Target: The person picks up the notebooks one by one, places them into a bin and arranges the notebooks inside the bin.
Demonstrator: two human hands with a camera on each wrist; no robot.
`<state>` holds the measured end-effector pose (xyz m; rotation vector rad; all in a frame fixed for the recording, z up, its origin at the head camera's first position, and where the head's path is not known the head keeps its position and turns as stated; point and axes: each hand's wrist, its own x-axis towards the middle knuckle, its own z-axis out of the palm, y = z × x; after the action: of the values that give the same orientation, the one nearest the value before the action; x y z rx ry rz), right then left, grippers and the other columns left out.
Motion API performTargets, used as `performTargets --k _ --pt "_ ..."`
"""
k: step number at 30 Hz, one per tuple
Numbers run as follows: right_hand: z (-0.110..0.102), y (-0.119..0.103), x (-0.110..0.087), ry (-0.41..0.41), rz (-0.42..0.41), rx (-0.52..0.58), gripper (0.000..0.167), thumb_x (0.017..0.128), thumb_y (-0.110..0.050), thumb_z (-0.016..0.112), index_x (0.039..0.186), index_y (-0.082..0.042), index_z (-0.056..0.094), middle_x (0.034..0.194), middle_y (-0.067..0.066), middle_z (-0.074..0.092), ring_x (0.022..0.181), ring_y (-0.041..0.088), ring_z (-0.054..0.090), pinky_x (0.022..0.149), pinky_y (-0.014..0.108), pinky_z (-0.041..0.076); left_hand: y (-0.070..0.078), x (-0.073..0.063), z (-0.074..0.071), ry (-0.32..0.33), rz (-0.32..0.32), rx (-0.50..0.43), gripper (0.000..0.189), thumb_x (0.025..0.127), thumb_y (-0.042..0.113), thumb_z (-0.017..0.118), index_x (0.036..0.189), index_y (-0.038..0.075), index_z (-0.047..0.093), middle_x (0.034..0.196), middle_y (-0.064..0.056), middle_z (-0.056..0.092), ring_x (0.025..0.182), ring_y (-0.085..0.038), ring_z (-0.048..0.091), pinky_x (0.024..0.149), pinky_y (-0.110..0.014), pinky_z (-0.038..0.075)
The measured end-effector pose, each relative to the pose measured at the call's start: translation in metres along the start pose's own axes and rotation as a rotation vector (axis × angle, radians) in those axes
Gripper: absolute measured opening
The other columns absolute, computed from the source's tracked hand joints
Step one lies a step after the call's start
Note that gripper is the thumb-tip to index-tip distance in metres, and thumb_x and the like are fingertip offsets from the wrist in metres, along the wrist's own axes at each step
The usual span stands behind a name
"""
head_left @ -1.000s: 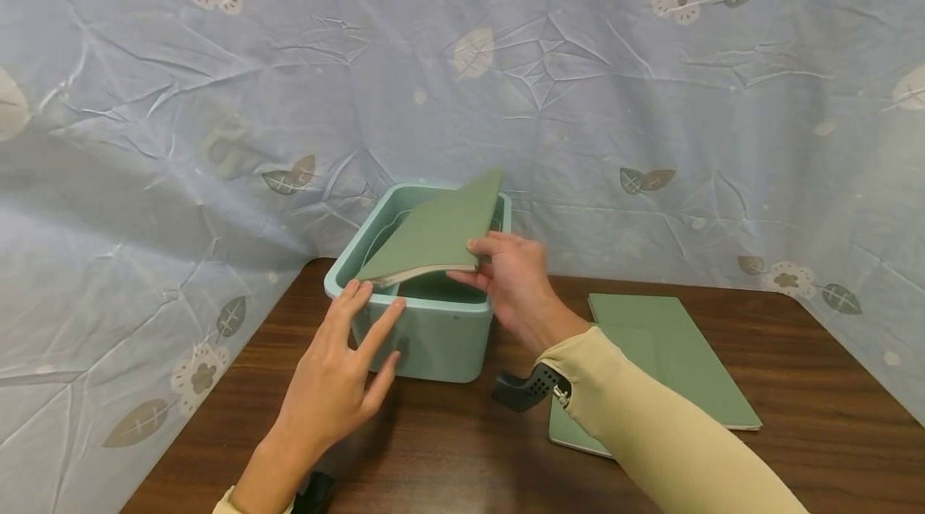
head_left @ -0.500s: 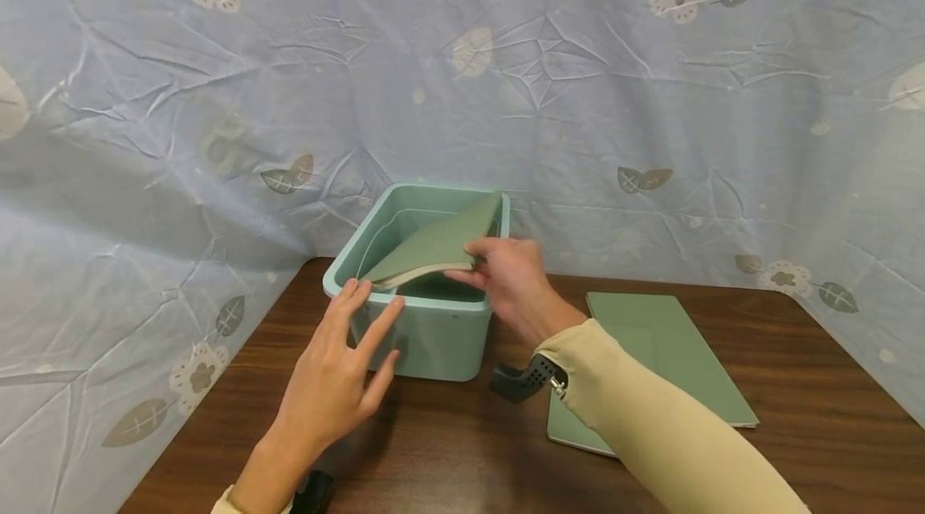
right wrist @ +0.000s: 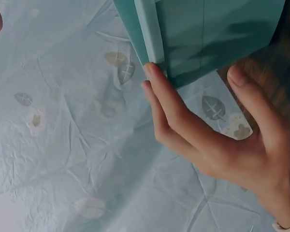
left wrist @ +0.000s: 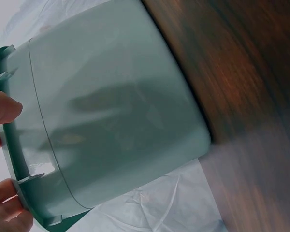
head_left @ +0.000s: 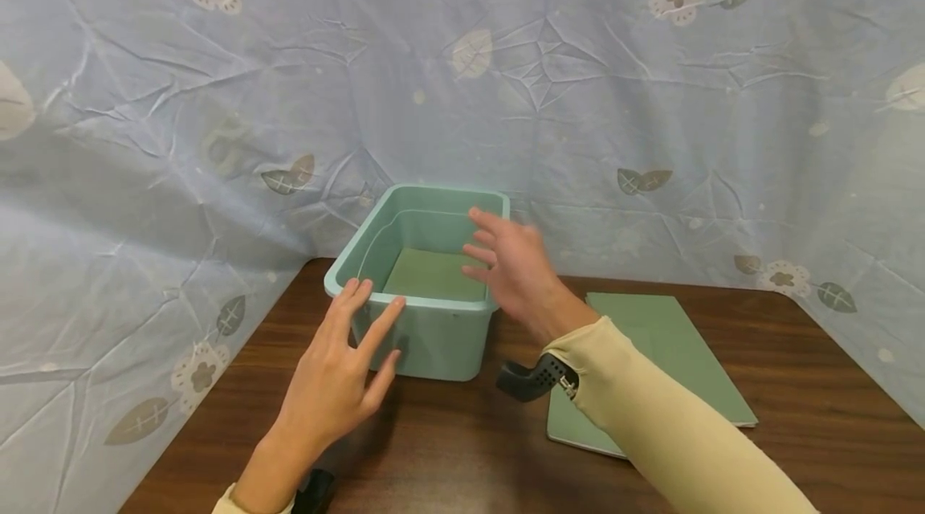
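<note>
A pale green plastic bin (head_left: 422, 345) stands upright on the table. Inside it lies a green notebook (head_left: 429, 273), flat at the bottom and partly hidden by the front wall. My left hand (head_left: 328, 373) rests its fingertips on the near rim at the left corner, fingers spread and straight; the left wrist view shows its thumb (left wrist: 5, 107) by the bin's rim. Over the bin's right rim hovers my right hand (head_left: 516, 273), fingers apart and holding nothing. In the right wrist view the left hand (right wrist: 222, 150) touches the rim.
More green notebooks (head_left: 672, 353) lie overlapping on the dark wooden table (head_left: 462, 458), right of the bin and partly under my right forearm. A floral cloth (head_left: 564, 120) hangs behind and along the sides. Black wrist mounts (head_left: 531, 380) project from my sleeves.
The notebook my right hand held tilted over the bin has dropped flat inside. My right hand has let go, spreading its fingers. The left hand stays at the rim.
</note>
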<state>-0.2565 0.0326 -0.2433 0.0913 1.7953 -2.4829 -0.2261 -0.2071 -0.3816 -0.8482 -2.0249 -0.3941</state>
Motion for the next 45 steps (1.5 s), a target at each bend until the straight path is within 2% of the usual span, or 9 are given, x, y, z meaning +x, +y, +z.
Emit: performTargets --k 8,13,18,22,25,27,29,33,45 --pt "-0.011 0.009 0.003 -0.034 -0.010 -0.042 0.067 0.106 -0.021 0.062 0.164 -0.005 0.033 0.169 0.022 0.036 0.151 0.041 0.047 0.123 0.054 0.045 0.002 0.000 0.000 -0.012 -0.006 -0.010 0.056 0.110 0.041 0.040 0.156 0.013 0.054 0.155 -0.037 0.046 0.145 -0.055 0.046 0.108 -0.070 0.051" --pt "-0.021 0.011 0.004 -0.082 -0.094 -0.226 0.066 0.107 -0.024 0.062 0.164 -0.005 0.034 0.165 0.015 0.045 0.151 0.035 0.049 0.125 0.046 0.045 0.003 0.000 -0.001 0.006 -0.008 -0.006 0.055 0.111 0.042 0.041 0.155 0.013 0.056 0.154 -0.036 0.047 0.144 -0.055 0.048 0.107 -0.069 0.052" --pt "-0.038 0.009 0.002 -0.153 -0.246 -0.599 0.061 0.107 -0.037 0.061 0.162 -0.017 0.044 0.165 0.008 0.048 0.154 0.028 0.046 0.127 0.049 0.041 0.003 0.001 -0.001 0.008 -0.007 -0.002 0.055 0.111 0.042 0.041 0.155 0.013 0.056 0.154 -0.036 0.047 0.144 -0.054 0.048 0.108 -0.068 0.052" --pt "-0.053 0.004 0.001 -0.202 -0.427 -1.051 0.064 0.106 -0.050 0.059 0.162 -0.023 0.045 0.173 0.004 0.037 0.161 0.028 0.035 0.129 0.056 0.036 0.003 0.002 -0.001 0.004 -0.007 -0.001 0.055 0.111 0.042 0.040 0.155 0.013 0.055 0.154 -0.036 0.046 0.145 -0.054 0.047 0.108 -0.068 0.052" --pt "-0.064 0.000 0.002 -0.249 -0.553 -1.399 0.070 0.105 -0.058 0.057 0.164 -0.025 0.042 0.178 0.005 0.025 0.166 0.034 0.022 0.133 0.062 0.023 0.003 0.003 -0.001 0.003 -0.007 -0.003 0.055 0.111 0.041 0.040 0.155 0.013 0.055 0.154 -0.036 0.046 0.145 -0.054 0.047 0.108 -0.068 0.052" --pt "-0.071 -0.002 0.002 -0.295 -0.580 -1.551 0.072 0.104 -0.062 0.055 0.166 -0.028 0.039 0.180 0.006 0.017 0.167 0.037 0.014 0.134 0.065 0.015 0.002 0.003 -0.001 0.005 -0.008 -0.004 0.055 0.111 0.041 0.040 0.155 0.013 0.055 0.154 -0.036 0.046 0.145 -0.054 0.046 0.108 -0.068 0.051" --pt "-0.078 -0.004 0.003 -0.338 -0.578 -1.645 0.071 0.105 -0.065 0.052 0.166 -0.032 0.037 0.181 0.006 0.012 0.168 0.039 0.006 0.134 0.068 0.009 0.002 0.002 -0.001 0.007 -0.009 -0.004 0.055 0.110 0.041 0.040 0.155 0.013 0.055 0.154 -0.036 0.046 0.145 -0.054 0.047 0.108 -0.069 0.051" --pt "-0.088 -0.005 0.002 -0.389 -0.545 -1.682 0.071 0.105 -0.065 0.050 0.167 -0.034 0.035 0.181 0.008 0.008 0.168 0.038 0.000 0.133 0.070 0.007 0.002 0.000 -0.001 0.010 -0.012 -0.001 0.055 0.110 0.041 0.040 0.155 0.013 0.056 0.154 -0.036 0.047 0.145 -0.054 0.047 0.107 -0.069 0.052" --pt "-0.095 -0.011 -0.003 -0.404 -0.546 -1.677 0.073 0.105 -0.064 0.052 0.168 -0.034 0.031 0.181 0.006 0.008 0.167 0.038 0.012 0.133 0.070 0.012 0.000 0.000 0.001 0.020 -0.007 -0.003 0.054 0.110 0.041 0.041 0.154 0.013 0.056 0.154 -0.036 0.047 0.145 -0.053 0.047 0.108 -0.068 0.052"
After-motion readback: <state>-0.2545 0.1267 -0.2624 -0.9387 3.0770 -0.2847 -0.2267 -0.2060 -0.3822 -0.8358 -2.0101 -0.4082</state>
